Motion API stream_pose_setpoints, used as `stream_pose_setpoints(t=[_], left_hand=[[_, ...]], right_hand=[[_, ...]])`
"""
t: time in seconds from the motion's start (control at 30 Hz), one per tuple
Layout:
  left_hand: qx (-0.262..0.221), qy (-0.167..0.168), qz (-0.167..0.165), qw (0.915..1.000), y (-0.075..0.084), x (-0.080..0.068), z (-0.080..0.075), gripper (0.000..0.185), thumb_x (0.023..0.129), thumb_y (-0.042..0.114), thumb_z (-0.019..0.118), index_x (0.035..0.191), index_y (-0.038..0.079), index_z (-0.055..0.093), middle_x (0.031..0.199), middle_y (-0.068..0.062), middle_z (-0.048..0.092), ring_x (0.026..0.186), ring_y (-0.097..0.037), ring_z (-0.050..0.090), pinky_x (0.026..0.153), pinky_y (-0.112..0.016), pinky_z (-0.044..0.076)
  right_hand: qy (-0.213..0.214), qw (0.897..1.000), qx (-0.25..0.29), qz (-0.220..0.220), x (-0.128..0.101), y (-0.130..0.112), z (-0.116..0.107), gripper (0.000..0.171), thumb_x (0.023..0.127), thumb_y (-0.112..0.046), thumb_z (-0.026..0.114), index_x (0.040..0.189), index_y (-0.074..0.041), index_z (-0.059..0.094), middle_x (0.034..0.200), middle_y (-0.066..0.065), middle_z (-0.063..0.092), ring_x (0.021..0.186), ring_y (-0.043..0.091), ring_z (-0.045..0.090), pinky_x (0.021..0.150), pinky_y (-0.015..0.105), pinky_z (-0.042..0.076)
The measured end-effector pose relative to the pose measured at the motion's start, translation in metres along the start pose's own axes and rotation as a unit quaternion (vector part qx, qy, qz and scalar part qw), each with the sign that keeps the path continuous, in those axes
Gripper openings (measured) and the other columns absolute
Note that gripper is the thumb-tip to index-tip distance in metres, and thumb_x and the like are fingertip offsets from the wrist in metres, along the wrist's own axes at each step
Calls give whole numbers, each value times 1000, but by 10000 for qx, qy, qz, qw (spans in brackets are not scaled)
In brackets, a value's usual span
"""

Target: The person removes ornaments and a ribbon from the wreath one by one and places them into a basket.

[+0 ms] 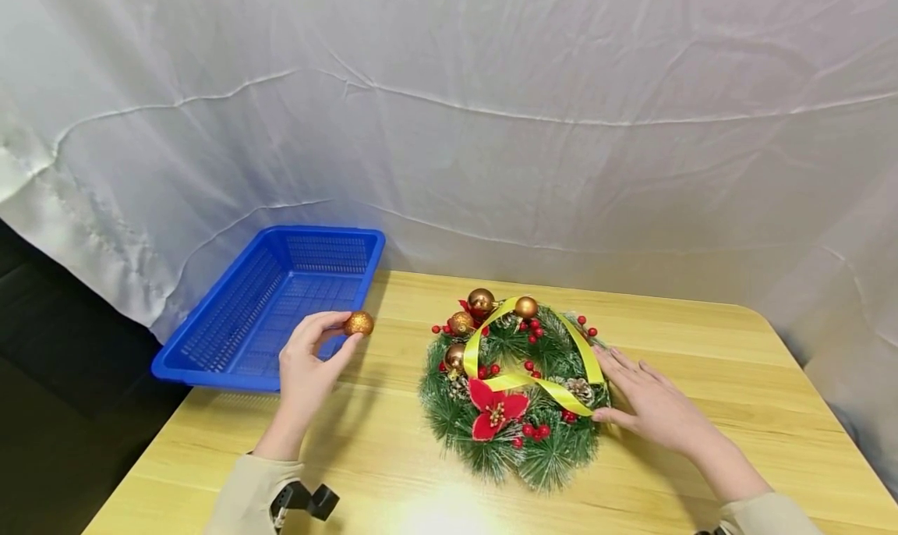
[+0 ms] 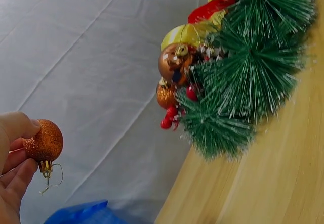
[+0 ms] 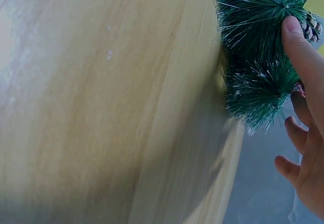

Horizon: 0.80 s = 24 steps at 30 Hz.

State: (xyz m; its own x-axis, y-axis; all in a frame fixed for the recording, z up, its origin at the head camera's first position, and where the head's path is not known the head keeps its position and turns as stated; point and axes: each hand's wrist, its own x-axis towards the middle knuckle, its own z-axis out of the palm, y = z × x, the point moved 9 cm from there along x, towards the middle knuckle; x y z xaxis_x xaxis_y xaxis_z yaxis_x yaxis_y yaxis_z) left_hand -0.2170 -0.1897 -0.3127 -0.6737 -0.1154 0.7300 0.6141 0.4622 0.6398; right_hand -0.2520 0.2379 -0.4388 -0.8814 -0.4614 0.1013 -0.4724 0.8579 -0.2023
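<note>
Left hand: My left hand (image 1: 312, 363) pinches a copper glitter bauble (image 1: 358, 323) between thumb and fingers, close to the rim of the blue plastic basket (image 1: 263, 382) and well apart from the wreath.
Bauble's cap: The left wrist view shows the gold cap and thin hanging loop below my fingers, free and hooked onto nothing.
Right hand: My right hand (image 1: 648, 398) is spread loosely, thumb and fingers at the right edge of the frosted pine wreath (image 1: 547, 461); I seem to steady it rather than grip it.
Wreath: It lies on the wooden table (image 1: 393, 441), to the right of the basket.
Baubles on the wreath: Four show along its far left part: two shiny copper ones, a glittered one and a smooth gold one.
Other trimmings in place: A red poinsettia (image 1: 496, 409), red berries (image 1: 536, 432) and a pine cone (image 1: 579, 389) sit among the needles.
Yellow ribbon: The yellow ribbon (image 1: 471, 356) loops across the wreath; I cannot tell whether it is tied.
How far along: By my judgement, partway; the wreath is well dressed, but this one bauble is off it.
Left over: The bauble in my fingers is unplaced; whether it came from basket or wreath, I cannot tell.
</note>
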Motion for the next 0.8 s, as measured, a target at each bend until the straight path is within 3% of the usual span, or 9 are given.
stream_pose_setpoints(t=[0.33, 0.57, 0.8], left_hand=[[469, 90, -123, 9988, -8, 5, -15, 30, 69, -17, 76, 98, -11, 66, 97, -23, 63, 82, -29, 64, 77, -16, 52], [553, 238, -155, 9981, -15, 11, -26, 30, 70, -16, 76, 98, -12, 66, 98, -23, 63, 84, -14, 65, 77, -19, 53], [526, 321, -522, 9967, -27, 13, -38, 29, 72, -15, 75, 100, -14, 65, 99, -23, 62, 85, -10, 63, 79, -20, 53]], right_hand=[[-42, 10000, -21, 3, -2, 4, 2, 96, 84, -64, 55, 154, -15, 11, 156, 10, 20, 139, 36, 23, 111, 58, 15], [-60, 10000, -2, 21, -1, 4, 2, 95, 85, -63, 54, 155, -16, 9, 156, 12, 20, 140, 36, 22, 113, 55, 10], [-106, 9999, -38, 19, 1, 3, 3, 96, 85, -65, 54, 155, -17, 9, 156, 11, 21, 140, 35, 22, 112, 56, 13]])
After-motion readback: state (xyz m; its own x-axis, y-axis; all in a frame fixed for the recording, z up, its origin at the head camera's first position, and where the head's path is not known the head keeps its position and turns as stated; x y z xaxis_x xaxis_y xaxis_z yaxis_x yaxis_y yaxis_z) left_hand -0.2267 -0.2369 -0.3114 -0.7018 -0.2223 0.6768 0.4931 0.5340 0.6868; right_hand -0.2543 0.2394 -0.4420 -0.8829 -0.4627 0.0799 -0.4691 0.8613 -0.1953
